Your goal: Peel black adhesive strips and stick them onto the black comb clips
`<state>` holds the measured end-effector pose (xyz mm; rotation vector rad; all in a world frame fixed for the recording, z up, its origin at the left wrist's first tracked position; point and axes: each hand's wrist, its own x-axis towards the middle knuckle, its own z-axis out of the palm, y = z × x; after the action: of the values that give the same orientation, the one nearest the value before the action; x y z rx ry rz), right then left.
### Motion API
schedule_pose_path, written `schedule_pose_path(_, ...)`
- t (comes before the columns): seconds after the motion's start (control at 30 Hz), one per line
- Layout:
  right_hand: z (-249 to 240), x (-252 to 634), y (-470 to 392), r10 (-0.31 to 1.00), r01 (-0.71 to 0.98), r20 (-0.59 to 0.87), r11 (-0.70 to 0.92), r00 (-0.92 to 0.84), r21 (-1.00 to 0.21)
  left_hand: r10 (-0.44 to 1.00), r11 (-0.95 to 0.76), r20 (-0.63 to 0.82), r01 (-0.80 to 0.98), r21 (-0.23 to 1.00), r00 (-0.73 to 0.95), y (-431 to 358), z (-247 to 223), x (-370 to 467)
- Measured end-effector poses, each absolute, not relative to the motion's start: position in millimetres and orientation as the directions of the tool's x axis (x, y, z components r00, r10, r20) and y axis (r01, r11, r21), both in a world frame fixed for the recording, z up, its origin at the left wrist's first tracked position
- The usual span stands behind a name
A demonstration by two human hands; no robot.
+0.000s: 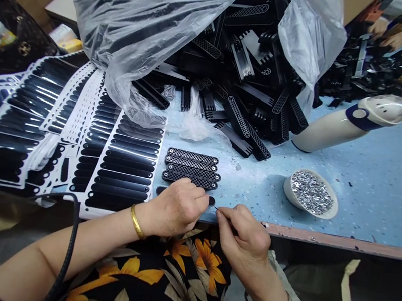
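Observation:
My left hand [185,205] is closed over a slim black plastic piece [210,201] with rounded ends, lying at the table's near edge. Its fingers hide the middle of that piece. Just to the right, my right hand [245,234] pinches thumb and forefinger together near the piece's right end. A tiny dark tip shows at those fingertips, too small to name. Beyond my left hand, several black textured pieces [192,168] with a silvery dot at each end lie in a neat row. A white bowl [287,188] of small shiny metal parts [311,191] stands to the right.
Sheets of black stickers [125,169] spread over the left side. Behind, a clear plastic bag [149,20] spills black plastic parts [240,116]. A pale bottle [330,130] leans at the right. Another person's hands [390,38] are at the far right. A dark cable [73,232] crosses my left arm.

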<state>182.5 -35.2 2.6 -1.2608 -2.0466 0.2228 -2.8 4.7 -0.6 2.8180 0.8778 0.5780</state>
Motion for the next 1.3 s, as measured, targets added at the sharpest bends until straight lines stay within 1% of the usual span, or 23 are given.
schedule_pose_path(0.4, 9.9, 184.0, -26.6, 0.843, 0.708, 0.427, 0.518, -0.328, -0.48, 0.561, -0.828, 0.319, 0.509, 0.236, 0.764, 5.0, -2.1, -3.4)
schedule_pose_path(0.5, 11.0, 185.1, -21.8, 0.852, 0.71, 0.379, 0.515, -0.362, -0.48, 0.558, -0.83, 0.324, 0.51, 0.227, 0.764, 5.0, -1.5, -3.4)
schedule_pose_path(0.57, 12.8, 186.9, -16.5, 0.863, 0.715, 0.308, 0.505, -0.4, -0.483, 0.558, -0.83, 0.323, 0.514, 0.218, 0.764, 5.0, -1.5, -3.5)
schedule_pose_path(0.67, 18.9, 189.1, -5.5, 0.88, 0.738, 0.135, 0.458, -0.455, -0.495, 0.558, -0.83, 0.322, 0.519, 0.206, 0.765, 4.9, -1.8, -3.6)
schedule_pose_path(0.73, 25.4, 187.7, 3.5, 0.88, 0.768, 0.015, 0.423, -0.475, -0.481, 0.556, -0.831, 0.323, 0.518, 0.201, 0.766, 4.9, -2.0, -3.7)
schedule_pose_path(0.9, 42.0, 171.2, 30.5, 0.811, 0.828, -0.269, 0.399, -0.519, -0.394, 0.543, -0.839, 0.313, 0.5, 0.213, 0.779, 5.3, -2.8, -4.3)
schedule_pose_path(0.97, 45.0, 164.7, 38.6, 0.766, 0.824, -0.345, 0.406, -0.543, -0.395, 0.543, -0.84, 0.325, 0.497, 0.219, 0.774, 5.7, -3.7, -4.3)
schedule_pose_path(1.03, 44.6, 163.2, 40.7, 0.744, 0.801, -0.341, 0.423, -0.574, -0.424, 0.545, -0.838, 0.332, 0.497, 0.225, 0.77, 6.0, -4.3, -4.3)
schedule_pose_path(1.1, 40.6, 168.1, 35.5, 0.762, 0.774, -0.277, 0.423, -0.585, -0.471, 0.549, -0.836, 0.329, 0.497, 0.232, 0.768, 6.1, -3.9, -4.2)
schedule_pose_path(1.17, 33.3, 177.6, 24.5, 0.813, 0.756, -0.198, 0.379, -0.547, -0.534, 0.549, -0.835, 0.327, 0.496, 0.237, 0.769, 6.1, -2.6, -4.1)
schedule_pose_path(1.23, 24.1, 187.7, 11.1, 0.867, 0.731, -0.135, 0.309, -0.48, -0.609, 0.55, -0.835, 0.318, 0.495, 0.24, 0.773, 6.2, -1.0, -4.1)
schedule_pose_path(1.3, 15.2, 194.0, -0.9, 0.908, 0.705, -0.077, 0.264, -0.412, -0.658, 0.552, -0.833, 0.305, 0.497, 0.242, 0.776, 6.2, 0.3, -4.2)
